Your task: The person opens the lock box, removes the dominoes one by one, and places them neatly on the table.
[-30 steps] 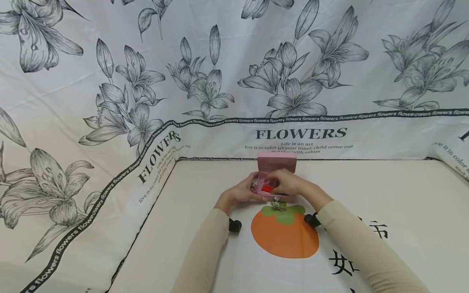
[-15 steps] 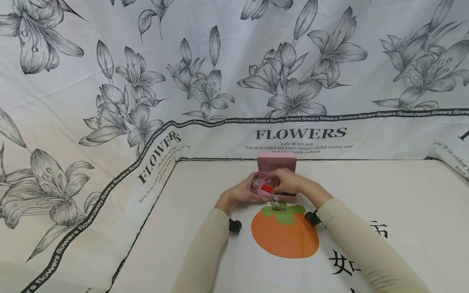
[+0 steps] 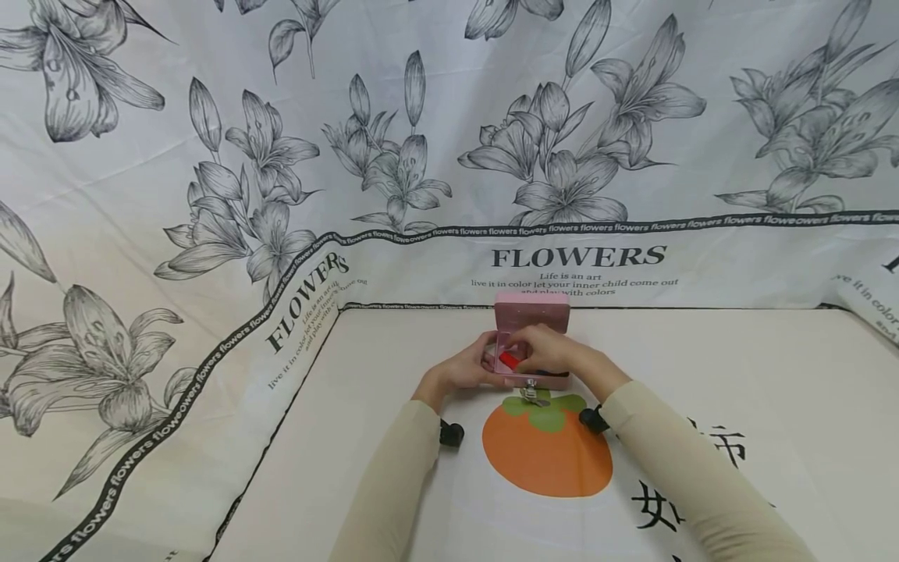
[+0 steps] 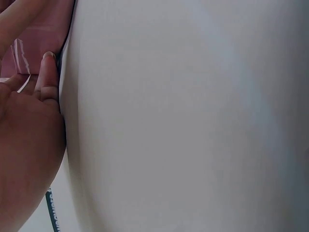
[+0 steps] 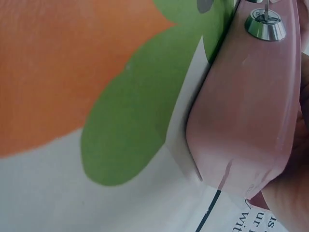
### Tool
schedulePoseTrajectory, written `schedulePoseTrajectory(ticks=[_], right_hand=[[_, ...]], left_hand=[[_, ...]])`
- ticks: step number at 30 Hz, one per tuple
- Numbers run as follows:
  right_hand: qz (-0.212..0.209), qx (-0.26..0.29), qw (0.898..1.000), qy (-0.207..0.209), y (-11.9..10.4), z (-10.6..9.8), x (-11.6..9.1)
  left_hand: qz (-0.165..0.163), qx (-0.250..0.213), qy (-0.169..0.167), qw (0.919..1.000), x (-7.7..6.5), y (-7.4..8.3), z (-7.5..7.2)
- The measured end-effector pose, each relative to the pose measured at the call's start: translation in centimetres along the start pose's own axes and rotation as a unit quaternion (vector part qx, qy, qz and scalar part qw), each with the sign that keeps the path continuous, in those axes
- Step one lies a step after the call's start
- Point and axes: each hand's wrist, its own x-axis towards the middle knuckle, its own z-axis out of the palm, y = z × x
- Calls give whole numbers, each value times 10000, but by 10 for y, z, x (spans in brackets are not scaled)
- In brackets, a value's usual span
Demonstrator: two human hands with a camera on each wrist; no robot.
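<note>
A pink box [image 3: 531, 314] with its lid raised stands near the back of the table. A silver lock [image 5: 264, 29] with a key in it sits on its front wall. My left hand [image 3: 465, 367] grips the box's left side; in the left wrist view its fingertips lie against the pink wall [image 4: 43, 31]. My right hand [image 3: 551, 349] reaches over the front rim and pinches a small red block-like piece [image 3: 509, 360] inside the box. The kind of the red piece cannot be made out. Something dark lies low in the box beside the right hand, mostly hidden.
The white tablecloth [image 3: 379, 351] carries a printed orange persimmon [image 3: 546, 453] and black characters [image 3: 656, 503] in front of the box. A flower-printed cloth [image 3: 576, 269] hangs behind and to the left, close behind the lid.
The red piece has tilted more steeply between the right hand's fingers, with a slight shift of the right wrist. The left hand and the box stay where they were.
</note>
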Motion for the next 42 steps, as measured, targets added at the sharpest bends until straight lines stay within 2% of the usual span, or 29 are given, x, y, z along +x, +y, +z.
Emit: schedulePoseTrajectory(ticks=[13, 21, 29, 36, 42], right_hand=[[181, -91, 9998, 9, 1, 6, 4], [76, -90, 9999, -17, 0, 6, 4], [59, -57, 9999, -68, -5, 5, 2], [-112, -2, 9996, 266, -4, 5, 0], [-26, 116, 9980, 616, -8, 1, -5]], left_hand=[[-11, 12, 64, 10000, -3, 2, 2], [47, 140, 140, 9998, -1, 0, 3], [-7, 43, 109, 9999, -1, 1, 1], [47, 89, 134, 9999, 1, -2, 1], [-10, 25, 118, 9999, -1, 1, 0]])
